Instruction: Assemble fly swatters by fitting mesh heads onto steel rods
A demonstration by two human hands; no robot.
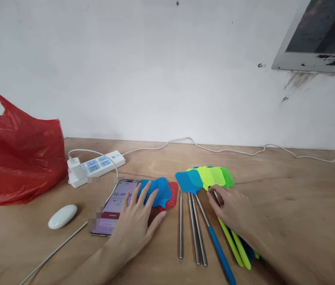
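Fingers (152,198) splay from left hand (133,225) over blue mesh (163,191); right hand (234,208) (grip unclear) curls over yellow swatters (211,176).

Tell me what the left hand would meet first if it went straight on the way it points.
Most likely the blue mesh paddle: the left hand overlaps it in this view. Depth is unclear, so they may already be touching.

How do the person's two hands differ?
The left hand spreads its fingers over a blue mesh head; the right hand curls its fingers just below a yellow-green mesh head. The left hand partly overlaps the phone; the right hand partly hides yellow-green handles. Both are bare.
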